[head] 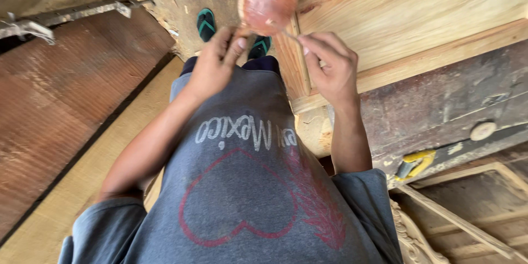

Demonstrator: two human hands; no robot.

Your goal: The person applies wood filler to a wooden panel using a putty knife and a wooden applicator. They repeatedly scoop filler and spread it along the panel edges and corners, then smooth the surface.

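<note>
Above the grey shirt [242,198], the left hand [214,66] pinches the rim of a small round bowl [267,0] holding reddish stuff. The right hand [330,69] grips a thin stick [289,34] touching the bowl. Below, 2 green sandals [207,23] stand beside pale planks [407,16].

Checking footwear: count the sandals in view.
2. One sandal is on the floor above the left hand; the other sandal shows partly between the hands, beneath the small round container.
</note>
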